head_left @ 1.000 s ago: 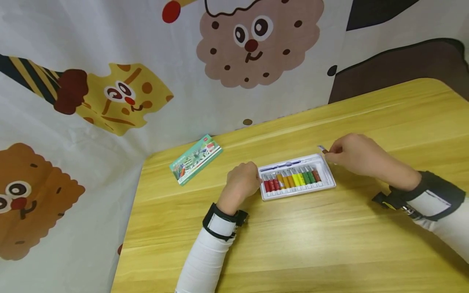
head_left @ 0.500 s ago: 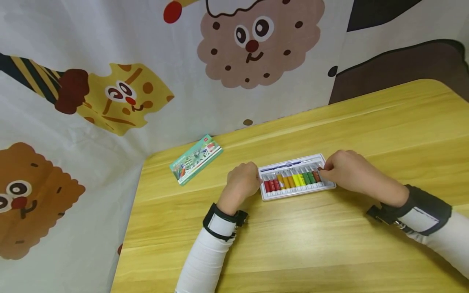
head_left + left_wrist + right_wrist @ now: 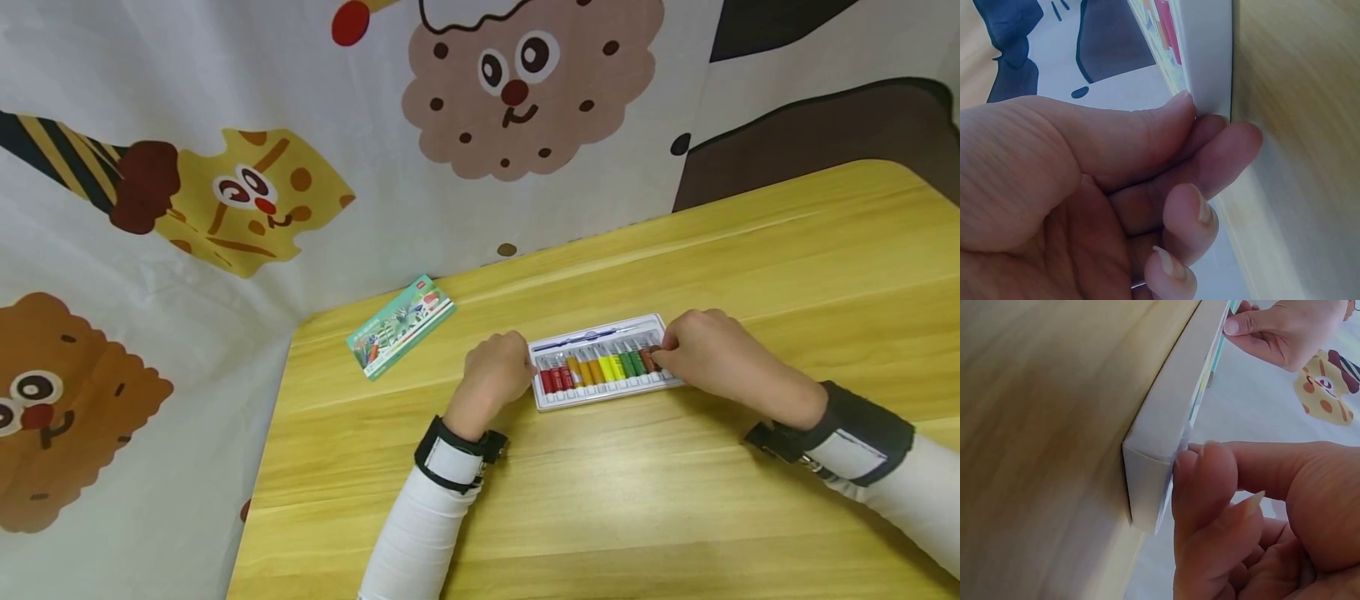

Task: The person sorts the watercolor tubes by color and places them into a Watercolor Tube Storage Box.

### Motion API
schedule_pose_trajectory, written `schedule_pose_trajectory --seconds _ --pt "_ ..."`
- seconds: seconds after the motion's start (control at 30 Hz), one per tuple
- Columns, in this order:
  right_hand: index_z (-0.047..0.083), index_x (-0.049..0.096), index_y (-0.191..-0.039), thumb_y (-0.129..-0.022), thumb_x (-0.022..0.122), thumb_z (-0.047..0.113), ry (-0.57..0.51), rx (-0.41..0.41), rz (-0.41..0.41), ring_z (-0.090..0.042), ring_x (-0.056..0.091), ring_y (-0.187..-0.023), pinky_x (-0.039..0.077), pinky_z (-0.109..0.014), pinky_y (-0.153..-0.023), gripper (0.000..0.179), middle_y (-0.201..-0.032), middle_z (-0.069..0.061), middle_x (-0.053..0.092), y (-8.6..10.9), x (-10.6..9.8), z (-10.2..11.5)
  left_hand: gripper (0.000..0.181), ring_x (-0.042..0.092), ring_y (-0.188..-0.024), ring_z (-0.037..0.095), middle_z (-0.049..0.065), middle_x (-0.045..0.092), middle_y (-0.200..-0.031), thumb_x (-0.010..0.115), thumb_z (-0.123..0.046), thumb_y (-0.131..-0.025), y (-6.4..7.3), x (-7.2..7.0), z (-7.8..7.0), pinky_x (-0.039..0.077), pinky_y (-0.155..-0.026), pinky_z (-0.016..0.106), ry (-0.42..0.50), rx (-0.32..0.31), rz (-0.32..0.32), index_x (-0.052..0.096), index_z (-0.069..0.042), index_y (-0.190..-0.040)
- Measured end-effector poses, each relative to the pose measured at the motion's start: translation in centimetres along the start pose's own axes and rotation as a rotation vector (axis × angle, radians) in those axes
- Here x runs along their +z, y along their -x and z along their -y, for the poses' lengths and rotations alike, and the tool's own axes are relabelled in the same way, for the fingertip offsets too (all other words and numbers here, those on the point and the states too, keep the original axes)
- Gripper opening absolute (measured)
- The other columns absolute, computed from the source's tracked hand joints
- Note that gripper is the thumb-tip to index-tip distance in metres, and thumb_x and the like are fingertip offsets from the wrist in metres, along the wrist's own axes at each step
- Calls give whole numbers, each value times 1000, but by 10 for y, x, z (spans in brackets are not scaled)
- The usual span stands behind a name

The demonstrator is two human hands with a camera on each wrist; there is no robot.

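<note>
A white plastic paint tray [image 3: 600, 399] lies flat on the table, holding a row of paint tubes from red through orange, yellow and green to brown. My left hand [image 3: 497, 372] pinches its left end; in the left wrist view the thumb and forefinger meet at the white end wall [image 3: 1209, 62]. At the opposite end, my right hand [image 3: 708, 354] holds a dark brown paint tube [image 3: 656, 358] down in the tray beside the reddish-brown one. The fingertips hide most of that tube, and in the right wrist view they cover it entirely.
A thin blue paintbrush [image 3: 573, 340] lies in the tray's back groove. The green printed paint box [image 3: 401, 327] rests on the wooden table [image 3: 637, 500] at back left. Behind the table hangs a curtain [image 3: 420, 217] with cartoon biscuits.
My right hand has brought the brown paint tube from beyond the tray's right edge leftward and down into the tray's right end. My left hand has stayed at the left end.
</note>
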State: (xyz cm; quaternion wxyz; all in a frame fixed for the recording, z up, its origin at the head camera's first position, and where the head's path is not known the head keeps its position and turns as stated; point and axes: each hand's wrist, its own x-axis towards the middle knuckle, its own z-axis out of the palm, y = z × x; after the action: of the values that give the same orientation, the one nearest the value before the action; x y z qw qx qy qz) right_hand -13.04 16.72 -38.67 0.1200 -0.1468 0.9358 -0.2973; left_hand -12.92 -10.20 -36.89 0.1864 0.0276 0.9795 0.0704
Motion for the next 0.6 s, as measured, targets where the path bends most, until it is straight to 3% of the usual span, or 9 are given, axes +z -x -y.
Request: schedule_pose_trajectory --seconds 0.6 --pt "6 69 -75 -95 74 11 -20 -32 50 -16 46 -56 31 -26 -50 21 -69 -1 57 -2 -2 -8 26 59 -72 21 3 65 -80 72 -26 -101 0 -1 -1 47 -64 37 -3 -3 4 69 -11 -80"
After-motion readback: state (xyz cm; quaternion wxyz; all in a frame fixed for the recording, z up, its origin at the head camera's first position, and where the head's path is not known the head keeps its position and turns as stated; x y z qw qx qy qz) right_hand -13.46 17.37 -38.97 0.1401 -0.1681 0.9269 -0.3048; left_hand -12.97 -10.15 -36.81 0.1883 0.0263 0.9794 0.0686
